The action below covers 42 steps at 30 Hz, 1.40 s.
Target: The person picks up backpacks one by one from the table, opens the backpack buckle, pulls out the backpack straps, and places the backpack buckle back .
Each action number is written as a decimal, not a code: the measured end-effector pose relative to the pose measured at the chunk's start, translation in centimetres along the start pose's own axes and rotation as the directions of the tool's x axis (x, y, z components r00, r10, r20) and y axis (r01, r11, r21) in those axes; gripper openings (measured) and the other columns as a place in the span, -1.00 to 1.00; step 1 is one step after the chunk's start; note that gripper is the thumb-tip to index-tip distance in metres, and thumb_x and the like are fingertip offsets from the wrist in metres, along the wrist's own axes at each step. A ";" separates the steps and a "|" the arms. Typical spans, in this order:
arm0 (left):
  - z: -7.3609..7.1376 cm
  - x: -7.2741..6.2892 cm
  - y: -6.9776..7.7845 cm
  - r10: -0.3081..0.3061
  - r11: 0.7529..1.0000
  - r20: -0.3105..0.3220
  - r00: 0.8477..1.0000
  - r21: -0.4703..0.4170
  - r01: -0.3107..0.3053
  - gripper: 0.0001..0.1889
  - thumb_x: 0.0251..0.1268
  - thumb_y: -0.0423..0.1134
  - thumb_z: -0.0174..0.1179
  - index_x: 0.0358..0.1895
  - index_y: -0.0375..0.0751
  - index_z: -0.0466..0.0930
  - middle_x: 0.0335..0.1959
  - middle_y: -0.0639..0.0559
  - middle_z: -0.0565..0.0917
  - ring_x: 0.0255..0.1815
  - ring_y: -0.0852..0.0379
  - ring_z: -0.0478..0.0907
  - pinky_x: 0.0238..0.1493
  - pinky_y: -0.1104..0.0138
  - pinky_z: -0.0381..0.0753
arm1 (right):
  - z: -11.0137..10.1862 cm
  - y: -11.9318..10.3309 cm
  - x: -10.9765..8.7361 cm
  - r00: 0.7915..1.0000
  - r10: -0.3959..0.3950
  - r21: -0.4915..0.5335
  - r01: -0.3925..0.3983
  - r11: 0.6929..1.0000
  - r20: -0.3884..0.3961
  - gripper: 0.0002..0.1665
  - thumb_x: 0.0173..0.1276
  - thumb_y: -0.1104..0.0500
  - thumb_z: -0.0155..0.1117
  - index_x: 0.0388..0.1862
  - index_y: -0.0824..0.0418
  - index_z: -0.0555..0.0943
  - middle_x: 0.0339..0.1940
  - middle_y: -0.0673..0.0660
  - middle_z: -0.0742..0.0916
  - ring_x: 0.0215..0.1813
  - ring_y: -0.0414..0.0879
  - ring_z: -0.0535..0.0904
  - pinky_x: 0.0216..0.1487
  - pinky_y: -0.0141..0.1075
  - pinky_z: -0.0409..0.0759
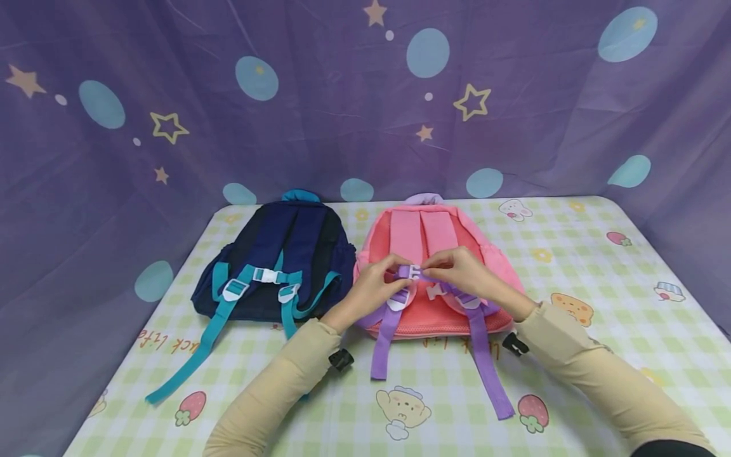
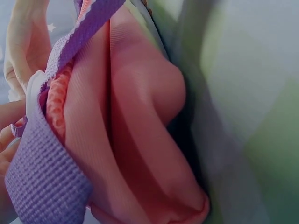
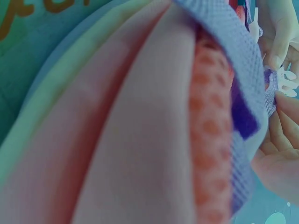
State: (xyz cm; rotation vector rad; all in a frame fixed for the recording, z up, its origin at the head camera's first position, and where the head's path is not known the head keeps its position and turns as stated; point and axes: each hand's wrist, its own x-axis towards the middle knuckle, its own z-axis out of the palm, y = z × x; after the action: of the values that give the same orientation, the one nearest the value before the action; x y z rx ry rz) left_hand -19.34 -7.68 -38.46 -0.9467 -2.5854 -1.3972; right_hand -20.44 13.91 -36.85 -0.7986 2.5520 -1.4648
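A pink backpack (image 1: 377, 238) lies with its shoulder straps facing up. Over its middle, my left hand (image 1: 374, 285) pinches a purple strap that carries a white plastic buckle piece (image 1: 414, 272). From the other side my right hand (image 1: 465, 271) pinches at the right edge of that buckle, where purple webbing shows under the fingers. Just below hangs a second white pronged piece (image 1: 435, 291). Two long purple strap ends (image 1: 485, 368) trail down over the front of the bag. The right wrist view shows purple webbing (image 3: 271, 99) between fingertips, beside white prongs.
To the left lies a navy backpack (image 1: 337, 235) with teal straps (image 1: 214, 330) and a joined white buckle (image 1: 266, 275). Both bags rest on a checked tablecloth (image 1: 457, 393) with printed figures. A purple curtain (image 1: 354, 139) hangs behind the table. Black buckles hang near both forearms.
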 end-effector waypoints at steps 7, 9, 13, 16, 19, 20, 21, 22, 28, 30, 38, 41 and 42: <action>0.2 -0.1 0.0 0.048 0.998 -0.007 0.999 0.048 -0.047 -0.73 0.25 -0.38 0.31 -0.02 -0.29 0.52 -0.15 -0.15 0.70 -0.16 -0.01 0.66 -0.07 0.26 0.64 | 0.1 0.0 0.1 1.000 -0.002 0.008 0.002 1.000 -0.003 -0.86 0.29 0.39 0.30 -0.21 0.46 0.70 -0.27 0.23 0.77 -0.27 -0.13 0.62 -0.20 -0.44 0.58; 0.2 -0.1 0.0 0.062 0.996 -0.011 0.998 0.059 -0.062 -0.74 0.25 -0.38 0.31 -0.04 -0.30 0.52 -0.15 -0.15 0.70 -0.16 -0.01 0.67 -0.07 0.25 0.64 | 0.1 0.0 0.1 1.000 -0.002 0.008 0.002 1.000 -0.003 -0.86 0.29 0.39 0.30 -0.21 0.46 0.70 -0.28 0.23 0.77 -0.28 -0.15 0.61 -0.21 -0.45 0.57; 0.2 0.0 -0.1 0.074 0.995 -0.018 0.997 0.062 -0.072 -0.75 0.25 -0.38 0.31 -0.04 -0.31 0.51 -0.14 -0.15 0.70 -0.13 -0.02 0.67 -0.04 0.25 0.64 | 0.1 0.0 0.1 1.000 0.013 0.029 -0.013 1.000 0.000 -0.84 0.30 0.39 0.29 -0.19 0.47 0.70 -0.27 0.25 0.77 -0.33 -0.18 0.60 -0.26 -0.45 0.57; 0.2 -0.1 -0.2 0.067 0.996 -0.019 0.998 0.060 -0.066 -0.75 0.27 -0.37 0.29 -0.03 -0.31 0.52 -0.14 -0.14 0.70 -0.11 -0.01 0.66 -0.01 0.23 0.63 | -0.1 -0.1 0.1 1.000 0.016 0.031 -0.016 0.999 0.001 -0.83 0.31 0.37 0.29 -0.17 0.47 0.70 -0.25 0.25 0.77 -0.30 -0.17 0.63 -0.24 -0.44 0.59; 0.2 -0.2 -0.2 0.049 0.997 -0.022 0.999 0.054 -0.047 -0.74 0.27 -0.36 0.29 -0.01 -0.29 0.52 -0.15 -0.14 0.69 -0.10 -0.02 0.66 0.00 0.20 0.62 | -0.4 -0.1 -0.1 1.000 0.011 0.021 -0.011 1.000 -0.004 -0.82 0.32 0.36 0.30 -0.16 0.45 0.71 -0.23 0.25 0.77 -0.22 -0.12 0.68 -0.17 -0.41 0.61; 0.1 -0.2 -0.2 0.042 0.998 -0.023 0.999 0.051 -0.041 -0.73 0.27 -0.36 0.29 0.00 -0.29 0.52 -0.15 -0.13 0.69 -0.09 -0.03 0.65 0.00 0.18 0.62 | -0.5 -0.1 -0.2 1.000 0.011 0.014 -0.011 1.000 -0.006 -0.82 0.32 0.35 0.30 -0.15 0.44 0.71 -0.22 0.24 0.77 -0.19 -0.10 0.68 -0.15 -0.40 0.61; 0.1 -0.2 -0.2 0.037 0.998 -0.024 0.999 0.048 -0.036 -0.73 0.27 -0.36 0.29 0.00 -0.29 0.52 -0.15 -0.14 0.69 -0.09 -0.03 0.65 0.00 0.17 0.62 | -0.6 0.0 -0.3 1.000 0.014 0.009 -0.014 1.000 -0.007 -0.82 0.32 0.36 0.30 -0.15 0.44 0.72 -0.22 0.24 0.77 -0.18 -0.08 0.69 -0.14 -0.40 0.62; 0.1 -0.2 -0.2 0.034 0.998 -0.026 0.999 0.046 -0.032 -0.72 0.27 -0.37 0.30 0.00 -0.29 0.51 -0.14 -0.14 0.69 -0.09 -0.04 0.65 0.00 0.15 0.62 | -0.7 0.0 -0.3 1.000 0.011 0.005 -0.011 1.000 -0.008 -0.82 0.31 0.36 0.30 -0.16 0.44 0.72 -0.22 0.23 0.77 -0.18 -0.07 0.69 -0.14 -0.39 0.62; 0.1 -0.3 -0.2 0.017 0.999 -0.029 0.999 0.035 -0.016 -0.71 0.25 -0.37 0.31 0.00 -0.29 0.51 -0.11 -0.14 0.69 -0.08 -0.04 0.64 0.01 0.14 0.62 | -1.1 0.3 -0.6 1.000 0.025 -0.032 -0.026 0.999 -0.011 -0.83 0.31 0.36 0.30 -0.17 0.42 0.73 -0.24 0.21 0.77 -0.20 -0.11 0.66 -0.14 -0.40 0.60; 0.1 -0.3 -0.2 0.011 0.999 -0.029 1.000 0.033 -0.010 -0.71 0.25 -0.37 0.31 0.00 -0.29 0.52 -0.10 -0.14 0.69 -0.08 -0.04 0.64 0.01 0.15 0.61 | -1.2 0.4 -0.7 0.999 0.043 -0.025 -0.043 0.999 -0.013 -0.83 0.31 0.36 0.30 -0.18 0.42 0.73 -0.25 0.20 0.77 -0.23 -0.14 0.65 -0.16 -0.40 0.60; 0.0 -0.3 0.0 0.007 1.000 -0.030 1.000 0.025 -0.006 -0.71 0.24 -0.38 0.32 0.00 -0.29 0.52 -0.13 -0.16 0.69 -0.10 -0.05 0.64 0.01 0.15 0.61 | -1.2 0.5 -0.7 0.998 0.062 -0.009 -0.062 0.998 -0.017 -0.84 0.31 0.37 0.30 -0.19 0.43 0.73 -0.27 0.20 0.78 -0.30 -0.21 0.61 -0.21 -0.44 0.58; 0.1 -0.3 0.1 0.007 1.000 -0.030 1.000 0.027 -0.006 -0.71 0.24 -0.37 0.32 -0.01 -0.29 0.52 -0.16 -0.15 0.70 -0.13 -0.04 0.64 -0.04 0.18 0.63 | -1.1 0.4 -0.7 0.999 0.042 -0.011 -0.042 0.999 -0.017 -0.84 0.31 0.37 0.30 -0.19 0.43 0.73 -0.27 0.20 0.78 -0.27 -0.19 0.63 -0.21 -0.42 0.59; 0.1 -0.3 0.0 0.006 1.000 -0.030 1.000 0.030 -0.005 -0.71 0.24 -0.37 0.32 -0.01 -0.30 0.52 -0.16 -0.15 0.70 -0.14 -0.04 0.64 -0.06 0.20 0.63 | -1.0 0.3 -0.6 0.999 0.035 -0.013 -0.035 0.999 -0.018 -0.84 0.31 0.37 0.30 -0.19 0.43 0.73 -0.27 0.20 0.78 -0.26 -0.19 0.63 -0.20 -0.42 0.59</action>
State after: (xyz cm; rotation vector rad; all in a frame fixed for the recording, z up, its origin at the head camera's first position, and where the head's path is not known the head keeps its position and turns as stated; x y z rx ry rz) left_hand -19.07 -7.75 -38.56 -0.9210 -2.5719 -1.3569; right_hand -20.37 15.17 -36.69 -0.7420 2.5771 -1.4531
